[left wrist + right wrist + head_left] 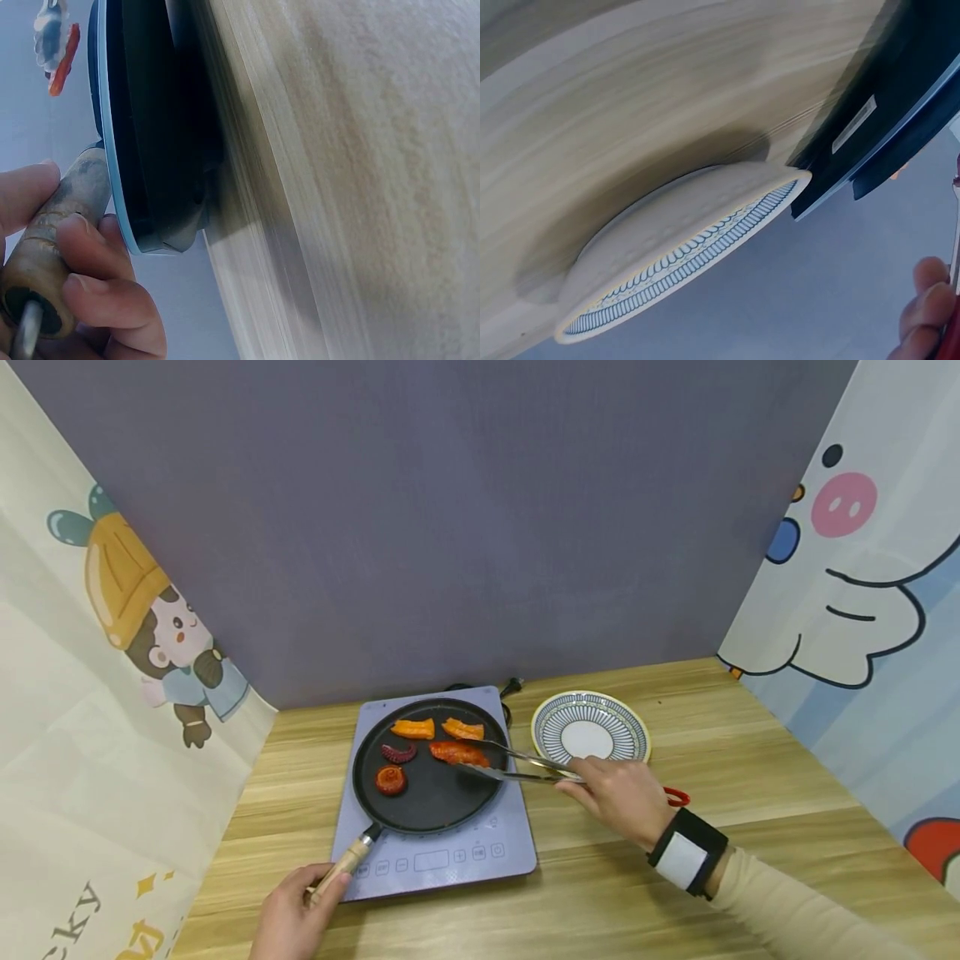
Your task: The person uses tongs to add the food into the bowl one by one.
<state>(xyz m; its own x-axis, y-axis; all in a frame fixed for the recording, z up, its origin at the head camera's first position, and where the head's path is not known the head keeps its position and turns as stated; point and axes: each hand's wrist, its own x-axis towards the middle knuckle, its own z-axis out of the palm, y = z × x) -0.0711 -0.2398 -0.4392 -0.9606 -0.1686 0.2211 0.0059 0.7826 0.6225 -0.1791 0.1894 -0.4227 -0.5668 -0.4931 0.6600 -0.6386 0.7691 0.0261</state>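
Observation:
My left hand (292, 910) grips the wooden handle (347, 863) of a round black frying pan (431, 806). With my right hand (626, 797) I hold metal tongs (517, 776) that have a red end (677, 797). Their tips lie on either side of a glossy red-orange piece of food (453, 752) over the pan's right half. In the left wrist view that red piece (64, 61) hangs above the pan, apart from it. Two orange pieces (414, 729), a purple tentacle-like piece (398, 753) and a round reddish-brown piece (391, 780) lie in the pan.
Under the pan sits a pale induction cooker (517, 852) with touch buttons along its front. A patterned dish (633, 727) stands right of it on the wooden table (750, 777). Behind the cooker lies a black plug (513, 686). A grey panel (465, 527) rises at the back.

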